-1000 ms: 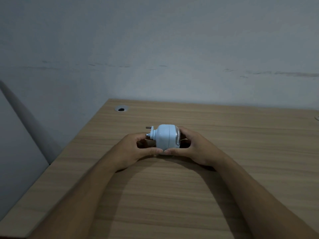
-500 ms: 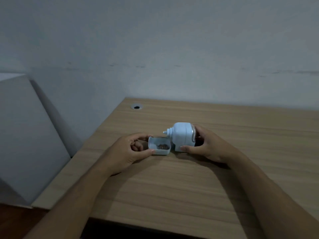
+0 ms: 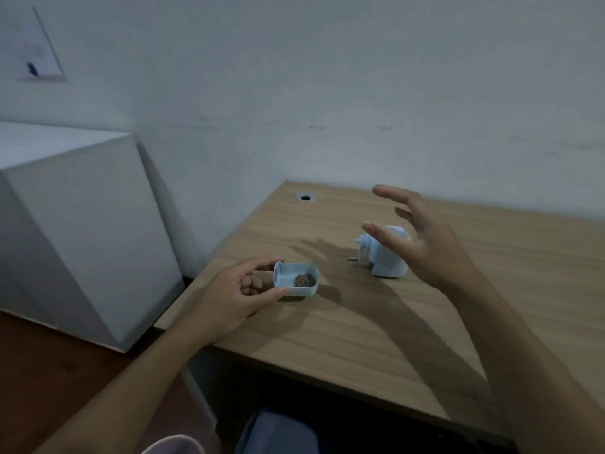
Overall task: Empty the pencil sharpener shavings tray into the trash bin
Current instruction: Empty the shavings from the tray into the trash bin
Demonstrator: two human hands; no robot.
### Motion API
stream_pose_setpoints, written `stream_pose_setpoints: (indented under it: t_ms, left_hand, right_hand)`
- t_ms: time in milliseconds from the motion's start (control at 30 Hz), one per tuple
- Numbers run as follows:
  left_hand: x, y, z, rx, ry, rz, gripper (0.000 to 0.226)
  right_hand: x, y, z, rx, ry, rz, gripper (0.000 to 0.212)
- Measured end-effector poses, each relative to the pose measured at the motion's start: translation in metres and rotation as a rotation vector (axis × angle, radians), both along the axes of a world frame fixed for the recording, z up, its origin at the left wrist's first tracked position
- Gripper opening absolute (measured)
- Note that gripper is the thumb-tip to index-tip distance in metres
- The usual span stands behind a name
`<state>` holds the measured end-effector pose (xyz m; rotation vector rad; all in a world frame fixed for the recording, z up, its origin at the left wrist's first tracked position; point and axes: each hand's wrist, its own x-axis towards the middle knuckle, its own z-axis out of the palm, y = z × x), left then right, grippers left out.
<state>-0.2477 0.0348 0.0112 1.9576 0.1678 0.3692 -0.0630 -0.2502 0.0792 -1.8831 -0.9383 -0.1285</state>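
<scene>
A small pale blue shavings tray (image 3: 288, 275) with a clump of brown shavings (image 3: 304, 280) in its right end is pinched between thumb and forefinger of my left hand (image 3: 235, 296), just above the desk's left edge. The white pencil sharpener (image 3: 388, 260) stands on the wooden desk (image 3: 360, 326), its crank pointing left. Above and in front of it hovers my right hand (image 3: 422, 237), fingers spread, touching nothing and partly hiding the sharpener. No trash bin is in view.
A large white box-shaped unit (image 3: 82, 224) stands on the reddish floor left of the desk. A round cable hole (image 3: 305, 197) sits at the desk's far left corner. A white wall backs the desk. My lap shows at the bottom.
The tray came out of the sharpener and moved left in my left hand. My right hand let go of the sharpener and lifted, opening. The view swung left and down.
</scene>
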Motion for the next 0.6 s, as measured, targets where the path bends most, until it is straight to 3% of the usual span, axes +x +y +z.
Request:
stream_pose_setpoints:
  t_ms: [100, 333, 600]
  left_hand:
    - [-0.025, 0.013, 0.005, -0.060, -0.036, 0.019, 0.051]
    - [-0.089, 0.050, 0.013, -0.097, -0.091, 0.132, 0.053]
    - [-0.186, 0.107, 0.009, -0.101, -0.081, 0.308, 0.052]
  right_hand:
    - [-0.038, 0.032, 0.012, -0.069, -0.051, 0.119, 0.065]
    - [-0.103, 0.111, 0.004, -0.306, 0.026, 0.336, 0.077]
    - [-0.166, 0.210, -0.040, -0.198, 0.151, 0.560, 0.069]
